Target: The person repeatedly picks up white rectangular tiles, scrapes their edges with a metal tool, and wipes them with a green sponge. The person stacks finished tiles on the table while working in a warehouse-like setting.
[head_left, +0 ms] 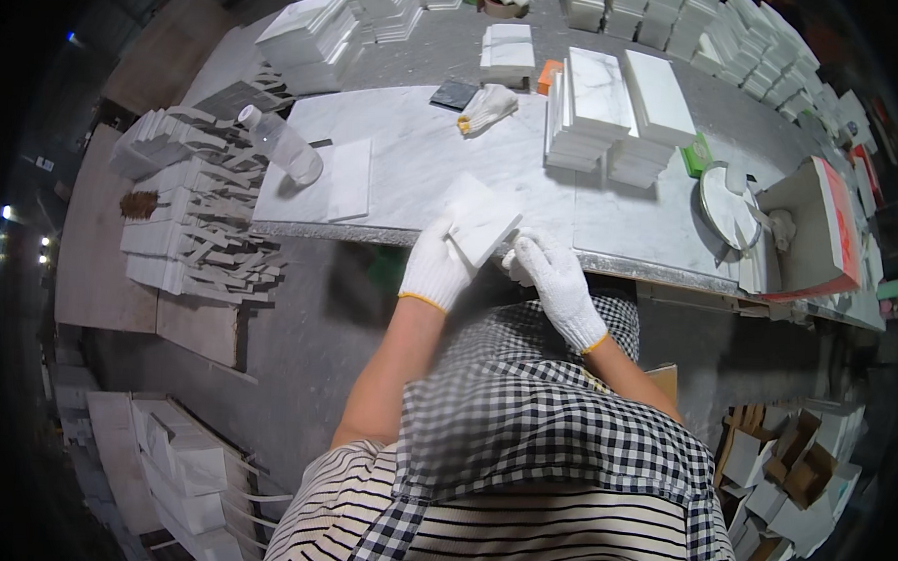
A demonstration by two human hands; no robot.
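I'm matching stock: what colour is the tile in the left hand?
White with faint grey marks; the tile shows best in the head view.

You've got 2 gloved hands, centre: left hand [436, 265], right hand [558, 284]. 1 held tile [484, 217], in your left. 1 flat tile [350, 181], left of centre. 1 bottle [293, 156] beside it. Upper centre: 1 dark pad [454, 94], 1 loose glove [491, 108], 1 orange item [548, 76], 1 short stack [507, 50]. Upper right of centre: 2 tall stacks [601, 93]; you can't count tiles per stack reliably. Right: 1 green item [697, 156], 1 round dish [726, 206], 1 open box [812, 229]. Your strips [238, 229], left: dozens, overlapping. Your cartons [794, 461], lower right: several, overlapping, no firm count.
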